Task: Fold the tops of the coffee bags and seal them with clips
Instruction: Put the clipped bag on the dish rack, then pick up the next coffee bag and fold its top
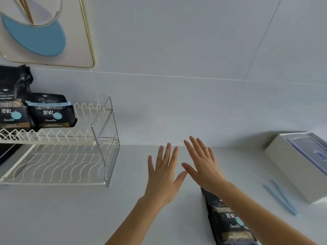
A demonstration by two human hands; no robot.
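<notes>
A black coffee bag (228,221) lies flat on the white counter at the lower right, partly under my right forearm. Both hands hover above the counter with fingers spread and nothing in them: my left hand (163,175) and my right hand (203,165), thumbs almost touching. Two more black coffee bags stand on the top shelf of the white wire rack (99,131) at the left. The nearer bag (51,110) is folded and carries a light blue clip across its top. The far-left bag (12,103) stands taller with a crumpled top. Another light blue clip (281,198) lies on the counter at the right.
A white box (292,167) with a lilac insert sits at the right edge, just behind the loose clip. The rack's lower shelf (58,167) holds nothing. A framed picture (46,30) hangs on the white tiled wall above the rack.
</notes>
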